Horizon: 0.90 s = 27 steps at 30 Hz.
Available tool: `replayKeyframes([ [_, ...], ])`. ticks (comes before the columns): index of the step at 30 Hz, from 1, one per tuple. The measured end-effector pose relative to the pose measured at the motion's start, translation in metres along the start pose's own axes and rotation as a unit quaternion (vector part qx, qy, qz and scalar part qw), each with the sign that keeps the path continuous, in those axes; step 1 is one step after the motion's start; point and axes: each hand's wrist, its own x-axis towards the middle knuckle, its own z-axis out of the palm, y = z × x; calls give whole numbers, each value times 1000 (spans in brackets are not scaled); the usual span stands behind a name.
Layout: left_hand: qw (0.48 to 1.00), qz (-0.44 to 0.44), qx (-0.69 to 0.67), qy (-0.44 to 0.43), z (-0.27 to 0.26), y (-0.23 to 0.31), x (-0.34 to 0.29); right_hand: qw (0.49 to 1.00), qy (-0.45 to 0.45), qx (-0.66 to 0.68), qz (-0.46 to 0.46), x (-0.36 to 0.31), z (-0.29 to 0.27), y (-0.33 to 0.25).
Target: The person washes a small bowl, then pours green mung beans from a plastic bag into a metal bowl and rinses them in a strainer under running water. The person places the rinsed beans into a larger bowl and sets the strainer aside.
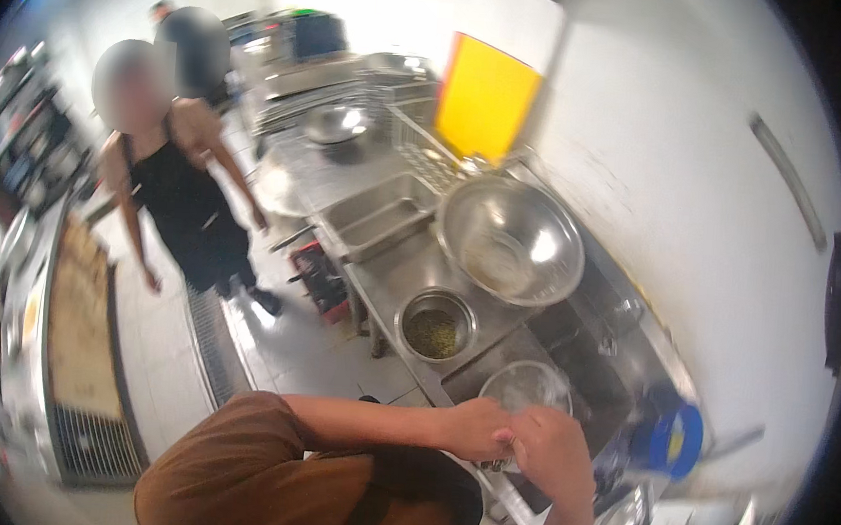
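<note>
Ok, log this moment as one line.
left hand: touching right hand | right hand: over sink | strainer: beneath hands | small bowl: greenish contents

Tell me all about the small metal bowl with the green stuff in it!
The small round steel bowl is shiny and sits upright on the steel counter, beside the sink. Something dark green and grainy fills its bottom; the picture is too blurry to tell what. A much bigger empty steel bowl stands just behind it. No hand touches it.

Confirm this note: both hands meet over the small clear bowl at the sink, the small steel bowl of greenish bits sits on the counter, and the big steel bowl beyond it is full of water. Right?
Not quite: in the head view the big steel bowl looks empty, not full of water. The rest stands.
</note>
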Motion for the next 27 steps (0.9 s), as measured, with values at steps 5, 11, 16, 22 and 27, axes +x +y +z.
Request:
replayKeyframes([
  [5, 993, -76, 20, 91, 36, 2, -18, 995, -42, 61, -63, 2, -6, 10],
  [11, 952, -283, 2, 115, 55, 43, -61, 966, 191, 165, -51, -37, 6, 10],
  [16, 829, -436, -99, 337, 76, 85, -122, 915, 226, 331, 46, -72, 75, 2],
  [22, 665, -382, -357, 534, 134, 114, -159, 927, 6, 371, -51, -99, 113, -56],
  [27, 717, -447, -197, 497, 187, 121, -176, 920, -19, 378, -103, -124, 155, -72],
])
